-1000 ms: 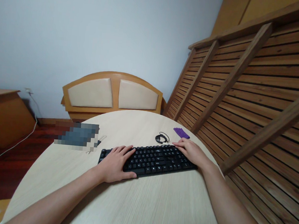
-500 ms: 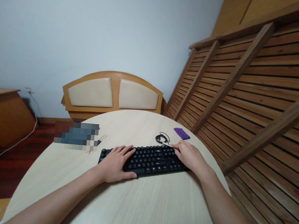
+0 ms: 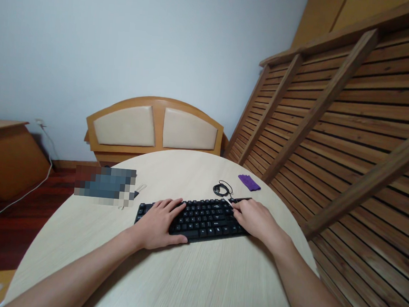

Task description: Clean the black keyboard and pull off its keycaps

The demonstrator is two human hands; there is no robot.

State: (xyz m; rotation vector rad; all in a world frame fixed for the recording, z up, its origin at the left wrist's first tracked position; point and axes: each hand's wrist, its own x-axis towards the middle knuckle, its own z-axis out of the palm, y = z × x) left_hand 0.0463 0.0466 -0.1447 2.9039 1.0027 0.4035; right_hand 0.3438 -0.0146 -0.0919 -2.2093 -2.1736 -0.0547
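A black keyboard [image 3: 206, 220] lies on the round pale table, slightly tilted across it. My left hand [image 3: 158, 223] rests spread over the keyboard's left part, fingers on the keys and thumb along its near edge. Over the right part, my right hand [image 3: 254, 217] is closed in a pinch on a thin white stick-like tool [image 3: 228, 202]. The tool's tip points to the upper left, over the keyboard's far rows. Its exact kind is too small to make out, and my fingers hide the rest of it.
Behind the keyboard lies a coiled black cable [image 3: 222, 189], with a folded purple cloth [image 3: 249, 182] to its right. A pixelated patch covers things at the table's left, beside a small dark item [image 3: 136, 194]. A slatted wooden frame [image 3: 335, 136] leans along the right side.
My right hand has shifted slightly and turned, and the white tool now shows more clearly, pointing up and left over the keys. My left hand and the keyboard stay in place.
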